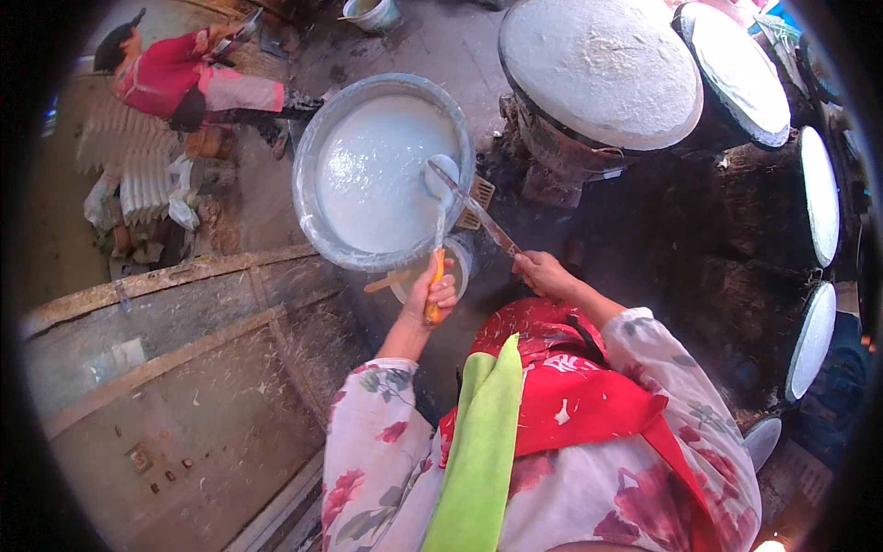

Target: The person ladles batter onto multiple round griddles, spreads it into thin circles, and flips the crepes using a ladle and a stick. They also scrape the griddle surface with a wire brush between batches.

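My left hand (429, 293) grips the orange handle of a ladle (440, 259). The ladle's bowl, coated in white batter (383, 176), is over the right side of a large round basin (308, 214) that holds the batter. My right hand (545, 274) is closed around the near end of a long, flat, spatula-like blade (486, 219). Its far tip crosses over the basin's rim and overlaps the ladle bowl; whether they touch I cannot tell. Partly hidden under the basin's near edge and my left hand is a pale bucket (461, 265), with a wooden stick (386, 281) across it.
A big round griddle (600, 76) with a white layer stands ahead right; several more, including a second griddle (738, 72), curve down the right side. A wood-framed panel (172, 386) lies left. Another person (165, 76) is far left, near stacked corrugated sheets (145, 183). A small bucket (372, 15) stands beyond.
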